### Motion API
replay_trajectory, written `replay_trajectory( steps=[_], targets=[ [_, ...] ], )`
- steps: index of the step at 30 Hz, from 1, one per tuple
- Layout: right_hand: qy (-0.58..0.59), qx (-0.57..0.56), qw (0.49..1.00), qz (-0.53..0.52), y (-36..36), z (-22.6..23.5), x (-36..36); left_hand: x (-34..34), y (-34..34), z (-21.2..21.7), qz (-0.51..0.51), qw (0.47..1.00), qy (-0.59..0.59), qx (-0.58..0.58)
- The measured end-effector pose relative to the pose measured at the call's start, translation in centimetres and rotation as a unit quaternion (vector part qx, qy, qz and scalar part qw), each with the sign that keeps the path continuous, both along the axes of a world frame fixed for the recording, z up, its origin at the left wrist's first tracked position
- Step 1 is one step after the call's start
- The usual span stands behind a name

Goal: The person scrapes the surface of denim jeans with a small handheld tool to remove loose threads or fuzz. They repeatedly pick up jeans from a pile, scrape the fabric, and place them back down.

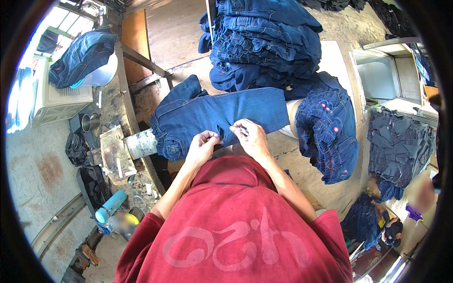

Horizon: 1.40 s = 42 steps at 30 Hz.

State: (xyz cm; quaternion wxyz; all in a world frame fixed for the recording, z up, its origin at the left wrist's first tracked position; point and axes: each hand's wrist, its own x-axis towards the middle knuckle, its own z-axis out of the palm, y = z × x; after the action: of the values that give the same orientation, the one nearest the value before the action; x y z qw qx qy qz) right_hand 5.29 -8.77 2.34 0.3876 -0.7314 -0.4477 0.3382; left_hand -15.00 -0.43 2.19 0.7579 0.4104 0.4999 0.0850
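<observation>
A pair of blue jeans (pixel 240 106) lies in front of me, drawn over a whitish roll-like form (pixel 140 144) whose end sticks out at the left. My left hand (pixel 203 147) pinches the near edge of the denim, next to a small dark opening or fold in the cloth. Just to the right, my right hand (pixel 252 138) has its fingers closed on a small greyish thing at the cloth. Its kind is too small to tell.
Behind the jeans rises a tall stack of folded jeans (pixel 264 42). More jeans (pixel 326 125) drape over another form at the right. On the left are a blue bottle (pixel 111 206), a metal cup (pixel 90 122) and a wooden block (pixel 115 155). Dark garments (pixel 401 144) hang far right.
</observation>
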Motion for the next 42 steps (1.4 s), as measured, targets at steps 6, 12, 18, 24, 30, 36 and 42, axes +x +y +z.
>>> replay_trajectory(
  steps=[6,12,18,24,30,36,42],
  targets=[
    [0.018,-0.044,0.999,0.012,0.0,-0.1,0.0,-1.7,-0.2,1.8,0.088,0.984,-0.051,-0.145],
    [0.029,-0.029,0.999,0.024,0.0,0.5,0.1,0.9,1.0,1.5,-0.033,0.997,0.044,-0.054],
    [0.037,-0.052,0.998,0.011,-0.2,0.5,0.1,-0.7,0.9,1.5,-0.016,0.996,0.010,-0.082],
    [0.083,-0.057,0.995,-0.004,-0.2,-0.1,0.0,0.7,1.5,2.1,-0.058,0.995,0.060,-0.054],
    [0.044,-0.057,0.997,0.011,-0.5,0.3,0.1,0.7,1.5,2.7,-0.092,0.992,0.084,-0.013],
    [0.065,-0.052,0.997,-0.007,-0.5,0.6,-0.3,0.7,1.5,3.5,-0.074,0.993,0.084,-0.045],
    [0.017,-0.030,0.999,-0.006,-0.7,0.1,-0.4,2.0,0.8,2.9,-0.091,0.991,0.100,0.014]
  ],
)
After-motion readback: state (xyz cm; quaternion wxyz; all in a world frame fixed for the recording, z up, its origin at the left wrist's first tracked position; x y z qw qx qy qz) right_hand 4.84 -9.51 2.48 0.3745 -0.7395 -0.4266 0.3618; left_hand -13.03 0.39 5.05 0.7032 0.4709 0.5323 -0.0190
